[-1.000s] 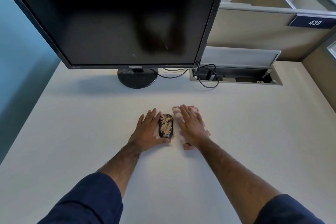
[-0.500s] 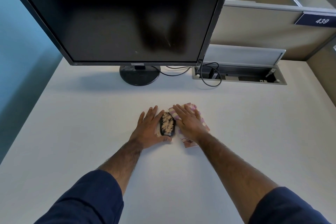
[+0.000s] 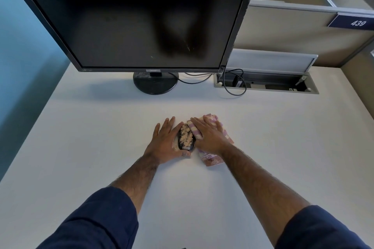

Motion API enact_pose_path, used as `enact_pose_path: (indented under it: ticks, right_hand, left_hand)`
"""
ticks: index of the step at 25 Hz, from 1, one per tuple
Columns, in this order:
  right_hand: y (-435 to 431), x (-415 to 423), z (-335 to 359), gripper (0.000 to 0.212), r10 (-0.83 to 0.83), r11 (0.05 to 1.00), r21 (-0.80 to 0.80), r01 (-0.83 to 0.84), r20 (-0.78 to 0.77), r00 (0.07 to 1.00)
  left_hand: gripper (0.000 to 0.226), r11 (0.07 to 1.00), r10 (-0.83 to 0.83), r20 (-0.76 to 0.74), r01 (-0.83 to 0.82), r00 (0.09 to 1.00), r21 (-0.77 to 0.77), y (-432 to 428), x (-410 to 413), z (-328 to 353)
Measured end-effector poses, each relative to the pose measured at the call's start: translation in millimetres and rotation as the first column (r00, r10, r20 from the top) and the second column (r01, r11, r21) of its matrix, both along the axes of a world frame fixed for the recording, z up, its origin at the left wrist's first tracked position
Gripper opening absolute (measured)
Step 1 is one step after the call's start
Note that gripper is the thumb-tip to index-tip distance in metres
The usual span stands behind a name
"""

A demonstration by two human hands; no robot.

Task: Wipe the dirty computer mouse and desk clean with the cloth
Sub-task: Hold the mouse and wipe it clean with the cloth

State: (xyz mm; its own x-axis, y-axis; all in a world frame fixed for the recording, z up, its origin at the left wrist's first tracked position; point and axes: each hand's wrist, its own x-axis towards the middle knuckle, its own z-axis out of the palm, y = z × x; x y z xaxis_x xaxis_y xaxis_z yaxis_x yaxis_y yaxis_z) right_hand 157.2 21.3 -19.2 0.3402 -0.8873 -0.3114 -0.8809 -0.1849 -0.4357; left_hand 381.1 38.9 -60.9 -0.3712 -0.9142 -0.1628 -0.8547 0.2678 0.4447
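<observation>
mouse (image 3: pixel 186 137): speckled, on table (image 3: pixel 101 127) between hands | left hand (image 3: pixel 166 141): flat, bracing it | right hand (image 3: pixel 208 135): spread, pressing cloth (image 3: pixel 212 160) beside it | advice: draw cloth across top, brace firm

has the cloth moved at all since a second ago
Yes. Measured against the monitor stand, the cloth under the right hand has slid left. Its edge now meets the mouse, which stayed put.
</observation>
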Motion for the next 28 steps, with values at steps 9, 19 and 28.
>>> enact_pose_path:
  ticks: [9,19,28]
  right_hand:
    - [9.5,1.7,4.3,0.088,0.028,1.0,-0.011,-0.028,-0.007,1.0]
    - [33.2,-6.1,2.4,0.085,0.082,0.991,-0.102,-0.083,-0.019,0.996]
    - [46.5,-6.3,-6.0,0.089,-0.03,0.978,-0.207,0.025,-0.024,0.999]
  left_hand:
    - [0.129,1.0,-0.012,0.018,0.012,1.0,-0.001,-0.3,0.2,4.8]
    - [0.129,1.0,-0.011,0.007,0.011,1.0,-0.005,-0.5,0.5,5.1]
    - [0.13,1.0,-0.015,0.013,0.015,1.0,0.0,-1.4,0.6,7.1]
